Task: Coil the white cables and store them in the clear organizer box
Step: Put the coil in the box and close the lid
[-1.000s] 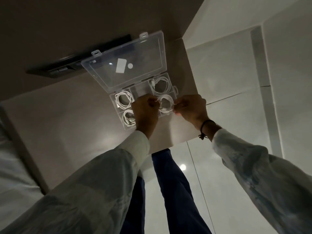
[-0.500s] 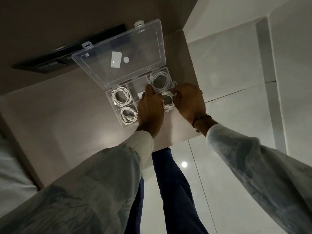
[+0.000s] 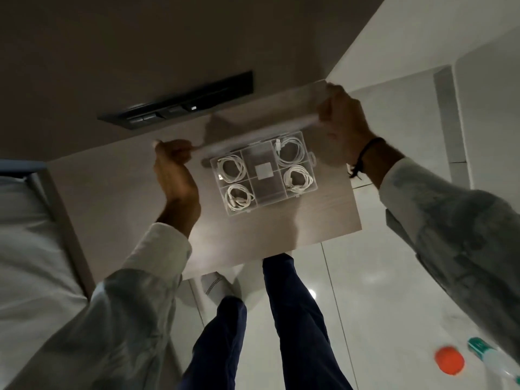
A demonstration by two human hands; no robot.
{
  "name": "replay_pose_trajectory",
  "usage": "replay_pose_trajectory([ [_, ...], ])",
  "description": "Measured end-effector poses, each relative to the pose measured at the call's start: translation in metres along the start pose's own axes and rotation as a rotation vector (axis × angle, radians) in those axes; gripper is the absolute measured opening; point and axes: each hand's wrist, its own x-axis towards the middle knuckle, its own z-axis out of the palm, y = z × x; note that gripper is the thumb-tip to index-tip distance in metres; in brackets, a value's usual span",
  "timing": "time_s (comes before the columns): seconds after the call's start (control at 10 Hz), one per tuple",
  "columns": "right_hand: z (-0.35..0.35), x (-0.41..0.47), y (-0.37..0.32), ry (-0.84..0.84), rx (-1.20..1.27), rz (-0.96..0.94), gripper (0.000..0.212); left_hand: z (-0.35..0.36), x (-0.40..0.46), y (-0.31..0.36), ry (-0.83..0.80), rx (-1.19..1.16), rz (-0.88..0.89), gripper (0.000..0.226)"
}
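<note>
The clear organizer box (image 3: 266, 202) sits on a small pale wooden table (image 3: 253, 235). Its outer compartments hold several coiled white cables (image 3: 231, 168); a small white square (image 3: 264, 171) lies in the middle section. The transparent lid (image 3: 261, 128) is raised and blurred, tilted over the box's far side. My left hand (image 3: 176, 170) grips the lid's left corner. My right hand (image 3: 342, 119) grips its right corner.
A dark recessed panel (image 3: 180, 101) sits in the brown wall behind the table. An orange cap (image 3: 448, 361) and a green-and-white bottle (image 3: 489, 353) lie at the lower right. My legs (image 3: 292, 319) stand on the glossy tiled floor below the table edge.
Both hands left the cable compartment and moved apart to the lid's corners. The lid, flat open before, is now lifted and swinging toward the box.
</note>
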Motion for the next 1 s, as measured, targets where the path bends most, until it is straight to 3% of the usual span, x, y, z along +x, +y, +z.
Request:
replay_pose_trajectory([
  [0.1, -0.006, -0.011, 0.037, 0.025, -0.683, -0.29, 0.03, -0.025, -0.003, -0.025, -0.08, 0.337, 0.276, 0.049],
  [0.2, 0.008, -0.041, 0.078, -0.234, -1.007, -0.599, 0.053, -0.034, -0.018, -0.071, -0.459, 0.978, 0.776, 0.041],
  [0.3, 0.019, -0.048, 0.114, -0.336, -1.198, -0.696, 0.064, -0.034, -0.02, -0.115, -0.649, 1.376, 1.025, 0.069],
  [0.5, 0.024, -0.039, 0.147, -0.122, -1.225, -0.973, 0.047, -0.02, -0.024, -0.15, -0.402, 1.564, 1.155, 0.059],
  [0.7, 0.026, -0.031, 0.164, -0.094, -1.351, -1.061, 0.055, -0.018, -0.018, -0.167, -0.302, 1.613, 1.232, 0.047],
  [0.8, 0.027, -0.032, 0.162, -0.168, -1.497, -1.022, 0.058, -0.016, -0.019, -0.169, -0.293, 1.605, 1.239, 0.047],
  [0.9, 0.03, -0.039, 0.154, -0.22, -1.488, -0.932, 0.054, -0.019, -0.021, -0.159, -0.307, 1.623, 1.194, 0.055],
  [1.0, 0.036, -0.062, 0.132, -0.189, -1.414, -0.774, 0.056, -0.033, -0.027, -0.133, -0.424, 1.601, 1.091, 0.07],
])
